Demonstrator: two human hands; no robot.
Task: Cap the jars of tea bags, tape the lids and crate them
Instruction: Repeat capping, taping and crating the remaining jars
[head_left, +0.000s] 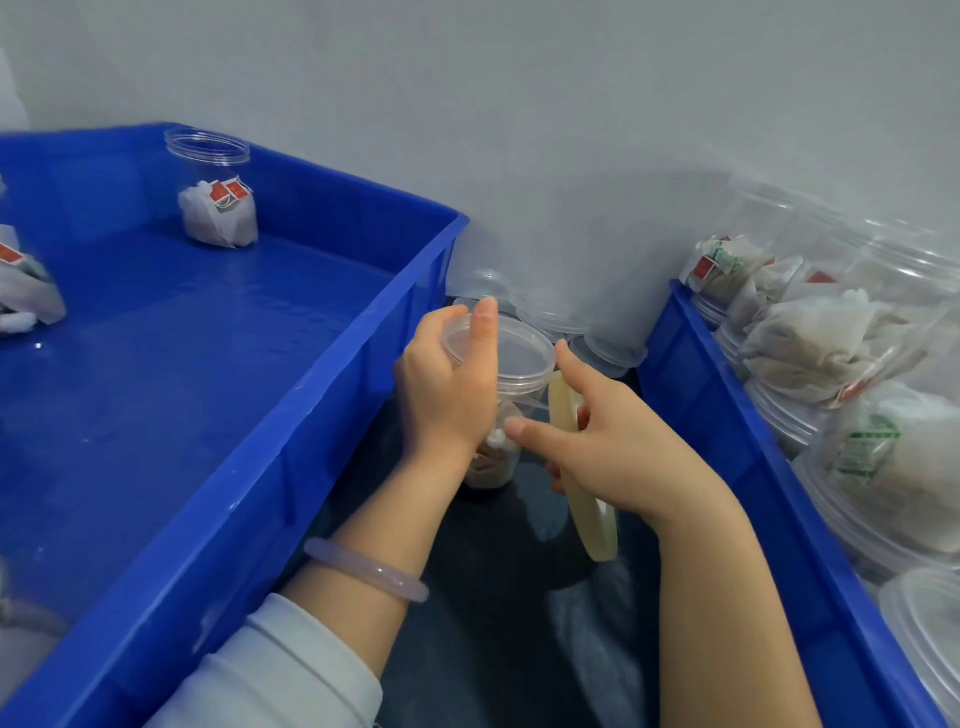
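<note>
A clear jar (511, 395) with tea bags inside stands on the dark table between two blue crates, a clear lid (511, 351) on top. My left hand (447, 384) grips the jar and lid from the left, fingers curled over the lid's rim. My right hand (602, 441) holds a roll of clear tape (587, 493) beside the jar's right side, forefinger raised by the lid and thumb pointing at the jar. A thin strip of tape runs from the roll to the jar under the lid.
The left blue crate (332, 431) holds an uncapped jar of tea bags (215, 192) at its back and another at its left edge. The right blue crate (727, 467) is packed with several capped jars (831, 332). Spare clear lids (550, 312) lie by the wall.
</note>
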